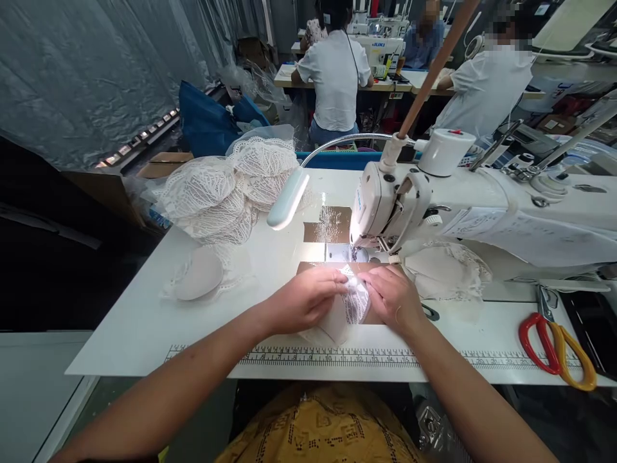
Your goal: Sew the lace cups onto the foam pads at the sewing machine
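Note:
My left hand [303, 298] and my right hand [393, 297] both pinch a small white lace piece [355, 302] with a padded cup under it, just in front of the sewing machine's [385, 206] needle plate [338, 252]. Fingers of both hands are closed on the fabric's upper edge. The piece lies on the white table [144, 321], near its front ruler strip [366, 355].
A heap of lace cups [226, 190] lies at the left, one cup [200, 281] apart from it. More lace pieces [446, 270] sit right of the needle. Red and yellow scissors [554, 350] lie at the far right. A gooseneck lamp [288, 199] hangs over the table. Other people sit at machines behind.

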Available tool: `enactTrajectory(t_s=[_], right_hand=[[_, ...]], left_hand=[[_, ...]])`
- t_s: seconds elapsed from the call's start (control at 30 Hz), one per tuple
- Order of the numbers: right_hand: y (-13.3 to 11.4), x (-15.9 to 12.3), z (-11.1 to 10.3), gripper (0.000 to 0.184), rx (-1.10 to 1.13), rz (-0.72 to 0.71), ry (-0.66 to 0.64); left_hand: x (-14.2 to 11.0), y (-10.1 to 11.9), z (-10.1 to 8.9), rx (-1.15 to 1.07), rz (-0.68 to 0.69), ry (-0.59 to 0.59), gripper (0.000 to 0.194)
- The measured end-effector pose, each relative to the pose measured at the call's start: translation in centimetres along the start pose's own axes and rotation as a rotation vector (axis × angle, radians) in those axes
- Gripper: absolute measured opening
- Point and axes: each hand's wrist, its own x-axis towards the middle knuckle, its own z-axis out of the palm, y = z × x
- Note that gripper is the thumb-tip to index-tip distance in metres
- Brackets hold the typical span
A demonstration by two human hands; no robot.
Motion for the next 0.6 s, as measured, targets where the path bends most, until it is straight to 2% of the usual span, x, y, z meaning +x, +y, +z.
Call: enactTrajectory(t_s=[0.07, 0.2, 0.33, 0.47, 0.6], right_hand=[[-0.1, 0.1, 0.1, 0.032, -0.001, 0.004, -0.022], [-0.6, 0.5, 0.1, 0.037, -0.103, 0.036, -0.135], [-1.0, 0.9, 0.0, 0.035, -0.225, 0.089, -0.241], [-0.9, 1.0, 0.1, 0.034, -0.269, 0.119, -0.218], [-0.9, 1.2, 0.4, 0.037, -0.281, 0.139, -0.207]], left_hand=[[0.5, -0.3, 0.5, 0.071, -0.060, 0.037, 0.031], [2.1, -1.6, 2.0, 0.221, -0.058, -0.062, 0.030], [3.0, -1.9, 2.8, 0.331, -0.076, -0.082, 0.031], [3.1, -2.0, 2.6, 0.392, -0.152, -0.114, 0.032], [3.5, -3.0, 2.4, 0.394, -0.104, -0.124, 0.035]])
